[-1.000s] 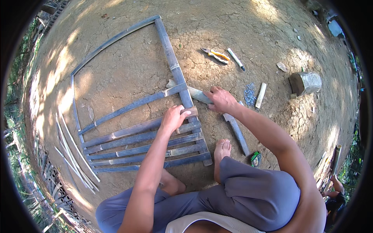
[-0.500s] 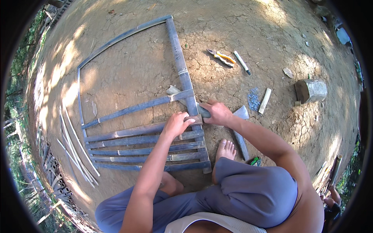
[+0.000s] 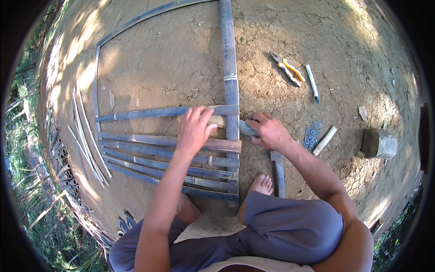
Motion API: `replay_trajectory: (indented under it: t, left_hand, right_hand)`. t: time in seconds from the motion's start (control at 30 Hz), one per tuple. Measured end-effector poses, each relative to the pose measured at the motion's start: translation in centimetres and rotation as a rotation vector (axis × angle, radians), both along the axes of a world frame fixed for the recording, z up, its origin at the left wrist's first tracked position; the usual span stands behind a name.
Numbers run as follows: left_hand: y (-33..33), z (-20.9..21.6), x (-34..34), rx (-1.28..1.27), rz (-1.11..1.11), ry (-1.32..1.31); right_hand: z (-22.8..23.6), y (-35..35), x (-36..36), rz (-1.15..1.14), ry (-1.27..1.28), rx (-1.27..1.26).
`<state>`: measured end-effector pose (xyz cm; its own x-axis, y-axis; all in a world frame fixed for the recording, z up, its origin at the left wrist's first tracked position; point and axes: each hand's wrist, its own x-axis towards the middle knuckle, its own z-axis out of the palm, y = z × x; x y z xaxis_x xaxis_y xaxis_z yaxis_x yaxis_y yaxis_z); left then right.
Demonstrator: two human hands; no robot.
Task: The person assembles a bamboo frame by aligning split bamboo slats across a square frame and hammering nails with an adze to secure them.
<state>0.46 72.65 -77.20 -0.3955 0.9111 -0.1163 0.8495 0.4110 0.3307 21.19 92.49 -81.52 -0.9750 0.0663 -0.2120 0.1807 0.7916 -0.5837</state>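
Bamboo frame (image 3: pixel 231 93) lies flat on the ground (image 3: pixel 158 81) before us, its right side rail (image 3: pixel 229 27) running away from our foot (image 3: pixel 263 183). A stick (image 3: pixel 217 121), seemingly one piece, passes beneath that rail near the lone upper slat (image 3: pixel 136 114); we take it for a prop, though any gap under the rail is hidden. Our right hand (image 3: pixel 269 130) has its grip pinching the stick's outer end. Our left hand (image 3: pixel 194 129) reaches over the inner end, thumb and fingers parted about it; whether that grip presses, we cannot tell. Hands on both sides of the rail would probably let us steer the stick from each end.

Nails (image 3: pixel 312 136) sit heaped beside a short pale stick (image 3: pixel 325 140), with pliers (image 3: pixel 288 70) and a marker (image 3: pixel 312 85) farther off, likely to keep them within reach.

The ground is dry, cracked earth, dappled with sun. A wood block (image 3: pixel 379 143) stands to our right, pale strips (image 3: pixel 81 136) lie left of the frame, and greenery (image 3: pixel 50 231) edges this outdoor yard.
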Motion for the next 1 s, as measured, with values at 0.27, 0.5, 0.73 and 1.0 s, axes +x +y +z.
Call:
replay_trajectory:
  t: [0.27, 0.5, 0.73, 1.0]
  left_hand:
    - [-1.4, -1.4, -6.0, -0.149, -0.241, -0.018]
    - [-4.2, -1.6, -4.3, -0.104, -0.282, -0.016]
    - [-3.6, -2.0, -3.5, -0.08, -0.278, -0.075]
    - [-5.2, -3.4, -3.6, 0.046, -0.213, -0.075]
  right_hand:
    - [0.7, -0.6, 0.0, -0.029, -0.004, 0.037]
    - [2.6, -2.6, -1.8, -0.328, 0.101, -0.208]
    - [0.0, -6.4, -3.4, -0.73, -0.017, -0.429]
    - [-0.3, -6.1, -4.7, -0.796, -0.2, -0.519]
